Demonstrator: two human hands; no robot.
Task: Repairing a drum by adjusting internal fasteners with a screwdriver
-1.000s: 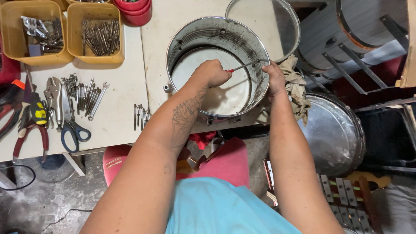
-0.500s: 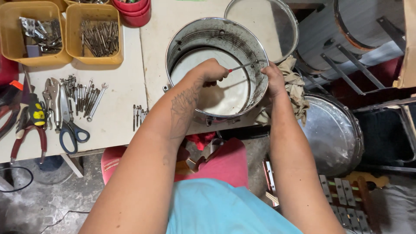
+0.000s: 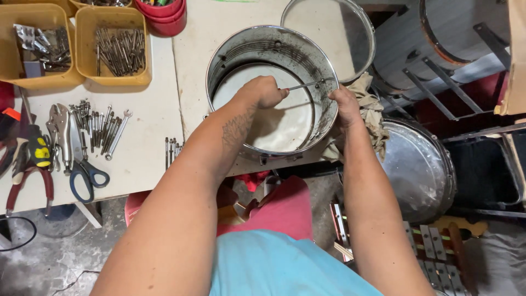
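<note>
Chrome-bright and grimy inside, the metal drum shell sits on the white tabletop, both hands at it. The left hand is clenched around the handle of a thin screwdriver inside the shell, its shaft running across to the far wall. The right hand grips the shell's outer rim just beyond the tool's tip, over a crumpled rag. Well left of the left hand lie loose rods, blue-handled scissors and yellow bins.
</note>
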